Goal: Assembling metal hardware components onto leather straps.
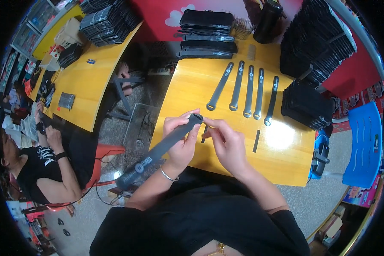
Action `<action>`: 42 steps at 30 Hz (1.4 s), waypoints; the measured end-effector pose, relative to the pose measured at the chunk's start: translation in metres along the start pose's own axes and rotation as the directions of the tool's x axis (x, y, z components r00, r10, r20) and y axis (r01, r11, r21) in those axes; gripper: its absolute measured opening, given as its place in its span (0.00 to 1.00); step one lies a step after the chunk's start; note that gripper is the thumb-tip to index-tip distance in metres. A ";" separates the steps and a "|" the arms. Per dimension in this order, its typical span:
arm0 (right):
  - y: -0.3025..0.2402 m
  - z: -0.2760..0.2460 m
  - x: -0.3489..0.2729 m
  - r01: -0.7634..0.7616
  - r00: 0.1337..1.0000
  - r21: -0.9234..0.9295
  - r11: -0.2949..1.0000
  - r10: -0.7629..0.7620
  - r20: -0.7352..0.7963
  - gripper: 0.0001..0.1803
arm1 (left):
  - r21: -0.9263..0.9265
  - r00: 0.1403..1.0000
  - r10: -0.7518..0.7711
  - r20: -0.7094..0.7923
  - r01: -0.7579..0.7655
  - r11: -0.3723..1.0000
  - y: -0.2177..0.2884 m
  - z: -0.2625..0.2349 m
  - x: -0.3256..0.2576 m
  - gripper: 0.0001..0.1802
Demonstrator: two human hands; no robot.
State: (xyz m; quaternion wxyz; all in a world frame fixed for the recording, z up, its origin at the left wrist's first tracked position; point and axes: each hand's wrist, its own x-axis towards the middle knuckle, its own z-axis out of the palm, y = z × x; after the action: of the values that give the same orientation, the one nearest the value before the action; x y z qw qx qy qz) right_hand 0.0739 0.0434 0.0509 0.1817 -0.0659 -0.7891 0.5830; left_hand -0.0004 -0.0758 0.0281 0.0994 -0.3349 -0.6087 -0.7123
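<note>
My left hand (181, 141) is closed round a long dark grey strap (158, 149) with a white print. Its plain end hangs out toward the lower left, and its looped end sticks up between my fingers. My right hand (228, 143) pinches a small black strip (205, 135) right beside that looped end. How the strip meets the strap is partly hidden by my fingers. Beyond my hands several similar straps lie side by side on the yellow table (187, 85), the nearest to the right being a black strap (272, 101). A short black strip (256, 141) lies right of my right hand.
Stacked black straps (207, 49) sit at the table's far edge, near a black bottle (268, 21). Tall bundles of black packages (315, 42) and a smaller bundle (307, 104) line the right. A blue chair (362, 145) stands further right. Another person (47, 170) sits at the left table.
</note>
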 end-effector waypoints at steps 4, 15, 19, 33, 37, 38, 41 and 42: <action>0.007 0.002 0.000 0.204 0.976 -0.430 0.880 -0.216 0.020 0.09 | 0.058 1.000 0.007 0.003 -0.007 0.998 -0.006 -0.001 0.000 0.18; 0.007 0.013 0.002 -0.006 0.989 0.123 0.992 0.024 -0.144 0.12 | -0.150 0.984 -0.176 0.011 0.175 0.973 0.005 0.006 0.003 0.18; -0.003 0.007 0.004 0.051 0.995 -0.082 0.995 -0.057 -0.076 0.15 | -0.177 0.977 -0.211 0.028 0.213 0.961 0.005 0.001 0.002 0.17; -0.004 -0.004 0.015 0.183 0.982 -0.284 0.941 -0.191 0.000 0.11 | -0.576 0.788 -0.555 0.267 0.592 0.564 -0.005 -0.014 0.024 0.18; 0.000 0.002 0.014 0.147 0.981 -0.293 0.945 -0.178 -0.082 0.09 | -0.383 0.812 -0.576 0.100 0.565 0.730 -0.011 0.000 0.005 0.14; 0.000 0.002 0.013 0.144 0.981 -0.294 0.945 -0.174 -0.081 0.09 | -0.250 0.864 -0.485 0.132 0.503 0.827 -0.010 0.000 0.001 0.12; -0.004 0.001 0.011 0.113 0.989 -0.258 0.960 -0.133 -0.060 0.08 | -0.241 0.820 -0.532 0.211 0.571 0.785 -0.009 -0.005 0.005 0.07; -0.004 -0.002 0.010 0.090 0.995 -0.214 0.973 -0.098 -0.025 0.08 | -0.267 0.802 -0.533 0.270 0.594 0.759 -0.009 -0.008 0.008 0.06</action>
State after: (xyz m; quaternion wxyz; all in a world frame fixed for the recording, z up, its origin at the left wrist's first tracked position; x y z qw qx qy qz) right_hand 0.0658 0.0473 0.0574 0.2148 -0.0579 -0.8459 0.4847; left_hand -0.0137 -0.0788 0.0257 -0.2341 -0.2093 -0.5558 -0.7697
